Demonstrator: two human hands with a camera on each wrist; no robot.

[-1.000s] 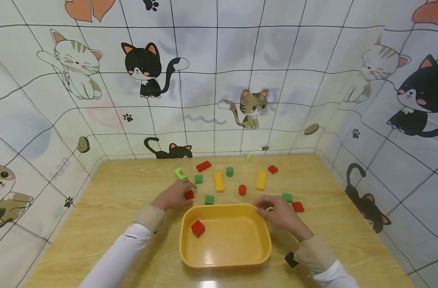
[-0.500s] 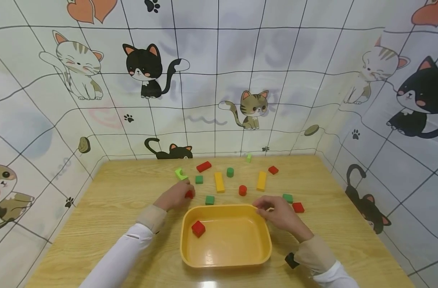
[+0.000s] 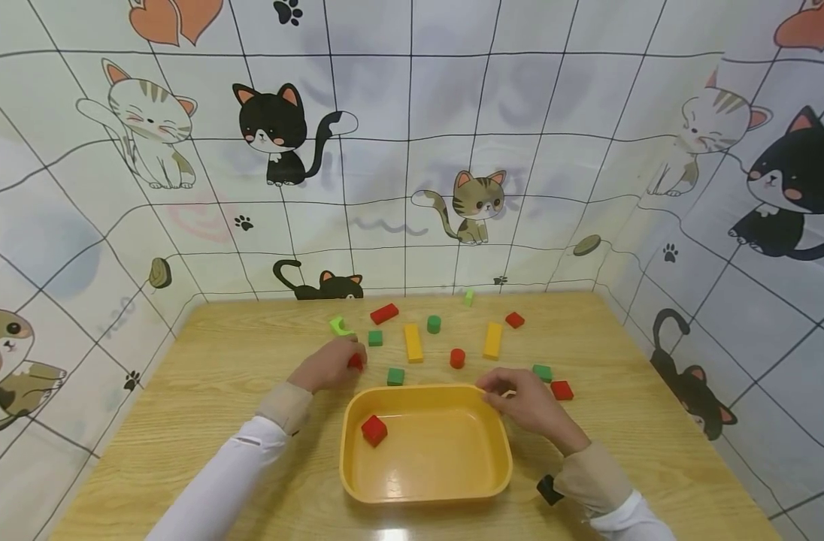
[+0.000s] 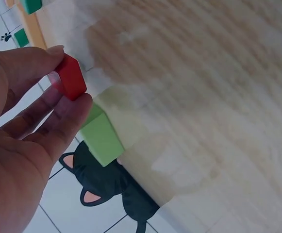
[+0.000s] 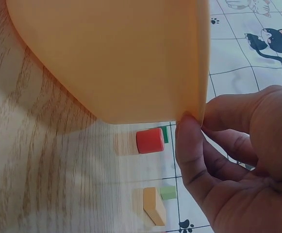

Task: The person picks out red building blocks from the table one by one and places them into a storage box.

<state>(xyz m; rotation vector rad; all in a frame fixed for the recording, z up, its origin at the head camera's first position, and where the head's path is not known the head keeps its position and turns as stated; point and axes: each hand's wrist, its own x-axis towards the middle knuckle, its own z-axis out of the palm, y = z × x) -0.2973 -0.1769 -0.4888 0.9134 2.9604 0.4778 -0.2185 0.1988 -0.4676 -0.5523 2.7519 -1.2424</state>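
Note:
My left hand (image 3: 325,365) pinches a small red block (image 4: 73,77) between thumb and fingertips, left of the tray's far corner. Most of the block is covered by the hand in the head view. A light green arch block (image 3: 340,326) lies just beyond that hand. My right hand (image 3: 525,400) grips the far right corner of a yellow plastic tray (image 3: 446,458), thumb and fingers on either side of its rim. Inside the tray, toward its left, sits a red cube (image 3: 374,430).
Beyond the tray lie two yellow bars (image 3: 413,343), a red cylinder (image 3: 457,358), a green cylinder (image 3: 434,324) and several green and red blocks. To the right hand's right are a green block (image 3: 542,373) and a red block (image 3: 561,390). Cat-printed cloth walls border the wooden table (image 3: 236,338).
My left thumb and fingers have closed around the red block, which shows less in the head view than before. The right hand stays at the tray's rim.

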